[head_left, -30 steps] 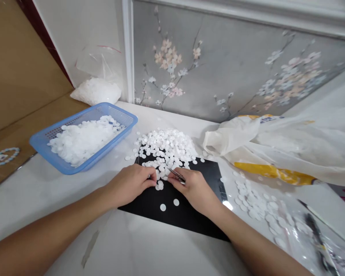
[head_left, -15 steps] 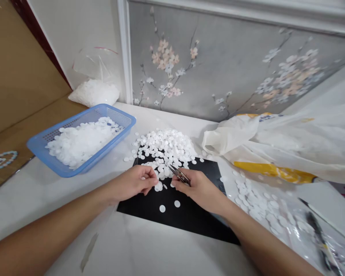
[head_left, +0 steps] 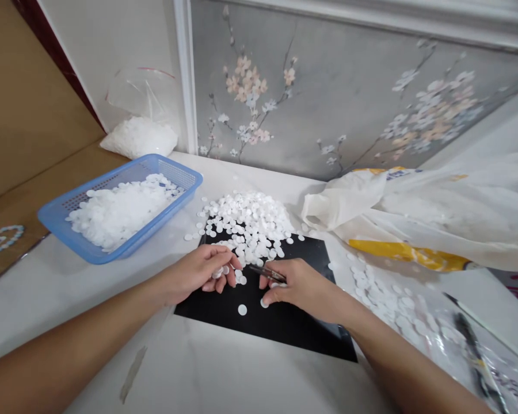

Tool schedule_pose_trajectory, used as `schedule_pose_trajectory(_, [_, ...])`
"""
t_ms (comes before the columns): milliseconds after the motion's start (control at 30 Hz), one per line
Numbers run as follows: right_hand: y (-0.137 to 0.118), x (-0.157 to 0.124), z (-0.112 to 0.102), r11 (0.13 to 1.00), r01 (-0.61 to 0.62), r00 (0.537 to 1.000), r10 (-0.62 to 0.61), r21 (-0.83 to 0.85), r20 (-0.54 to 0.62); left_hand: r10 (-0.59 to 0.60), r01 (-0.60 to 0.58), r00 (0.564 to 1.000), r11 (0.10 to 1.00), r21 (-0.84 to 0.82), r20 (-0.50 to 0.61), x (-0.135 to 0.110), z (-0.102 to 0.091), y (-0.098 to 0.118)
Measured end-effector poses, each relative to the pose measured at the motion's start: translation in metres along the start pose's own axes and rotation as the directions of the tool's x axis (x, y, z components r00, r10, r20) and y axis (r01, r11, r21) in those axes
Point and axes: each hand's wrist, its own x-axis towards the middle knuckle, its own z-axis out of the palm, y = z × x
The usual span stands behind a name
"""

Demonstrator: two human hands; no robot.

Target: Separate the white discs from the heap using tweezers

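Observation:
My left hand [head_left: 209, 270] is curled palm up over the left part of a black mat [head_left: 293, 328], with several small white discs [head_left: 221, 271] cupped in its fingers. My right hand [head_left: 293, 284] grips small pointed metal snips [head_left: 267, 273], tips directed left toward the left hand. The right thumb touches a white disc [head_left: 265, 303] on the mat, and another disc shows at the fingers near the snips. One loose disc [head_left: 242, 310] lies alone in front. Behind both hands a heap of white discs [head_left: 254, 215] spreads over the mat's back edge onto the table.
A blue basket [head_left: 112, 256] of white discs stands at left, with a clear bag [head_left: 140, 138] of white pieces behind it. On the right lie a white and yellow plastic bag [head_left: 371, 201], scattered discs [head_left: 384, 296] and a black-handled tool [head_left: 472, 339]. A framed flower picture [head_left: 328, 86] stands behind.
My left hand has turned from a pinch to a palm-up cup showing discs. The right hand's thumb has come down onto a disc on the mat, and the snips lie flatter.

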Motion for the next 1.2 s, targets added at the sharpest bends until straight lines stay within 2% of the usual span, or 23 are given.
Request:
schedule_pose_trajectory(100, [0.001, -0.001, 0.002, 0.997, 0.020, 0.999, -0.017, -0.074, 0.036, 0.096, -0.077, 0.994, 0.956, 0.283, -0.054, -0.001, 0.002, 0.001])
schedule_pose_trajectory(167, [0.001, -0.001, 0.001, 0.994, 0.037, 0.999, -0.035, -0.100, 0.024, 0.216, -0.147, 0.973, 0.841, 0.521, -0.075, -0.002, 0.004, 0.000])
schedule_pose_trajectory(233, [0.001, -0.001, -0.002, 0.992, 0.053, 0.999, -0.054, -0.114, -0.003, 0.322, -0.200, 0.945, 0.692, 0.694, -0.048, -0.003, 0.007, -0.003])
schedule_pose_trajectory(300, [0.001, -0.001, -0.005, 0.992, 0.074, 0.997, -0.076, -0.099, -0.016, 0.384, -0.253, 0.923, 0.561, 0.788, 0.023, -0.002, 0.011, -0.007])
schedule_pose_trajectory(367, [0.000, -0.002, -0.005, 0.995, 0.075, 0.997, -0.074, -0.066, 0.007, 0.404, -0.282, 0.911, 0.467, 0.838, 0.081, -0.001, 0.014, -0.011])
schedule_pose_trajectory(467, [0.000, -0.004, -0.003, 0.998, 0.032, 0.997, -0.028, -0.051, 0.072, 0.398, -0.279, 0.911, 0.412, 0.867, 0.104, 0.000, 0.017, -0.014])
schedule_pose_trajectory(633, [-0.002, -0.006, 0.001, 0.999, 0.029, 0.996, -0.028, -0.015, 0.082, 0.404, -0.312, 0.909, 0.506, 0.804, 0.099, -0.004, 0.017, -0.009])
schedule_pose_trajectory(733, [-0.004, -0.005, 0.000, 0.963, -0.040, 0.996, 0.018, 0.267, 0.087, 0.324, -0.293, 0.942, 0.675, 0.678, 0.085, -0.007, 0.013, -0.003])
schedule_pose_trajectory(800, [-0.005, -0.003, 0.000, 0.868, -0.095, 0.990, 0.034, 0.488, 0.134, 0.257, -0.249, 0.965, 0.830, 0.500, 0.055, -0.008, 0.010, 0.002])
schedule_pose_trajectory(867, [-0.004, -0.001, 0.000, 0.784, -0.110, 0.986, 0.009, 0.611, 0.165, 0.171, -0.174, 0.985, 0.956, 0.238, 0.034, -0.007, 0.006, 0.007])
schedule_pose_trajectory(933, [-0.004, 0.000, 0.003, 0.761, -0.095, 0.986, -0.016, 0.641, 0.166, 0.089, -0.088, 0.995, 0.995, -0.047, 0.035, -0.007, 0.002, 0.009])
schedule_pose_trajectory(1000, [-0.004, 0.000, 0.008, 0.809, -0.072, 0.990, -0.015, 0.583, 0.144, 0.065, -0.058, 0.998, 0.965, -0.255, 0.017, -0.005, -0.001, 0.010])
schedule_pose_trajectory(1067, [-0.006, -0.001, 0.016, 0.910, -0.005, 0.997, -0.026, 0.414, 0.070, 0.069, -0.075, 0.997, 0.946, -0.314, -0.030, -0.003, -0.003, 0.010])
schedule_pose_trajectory(1133, [-0.009, -0.002, 0.026, 0.979, 0.097, 0.995, -0.099, 0.180, 0.002, 0.074, -0.093, 0.994, 0.967, -0.237, -0.086, -0.001, -0.003, 0.007])
schedule_pose_trajectory(1200, [-0.012, -0.003, 0.036, 0.978, 0.208, 0.978, -0.209, -0.024, -0.014, 0.109, -0.118, 0.986, 0.991, -0.063, -0.126, 0.000, -0.002, 0.005])
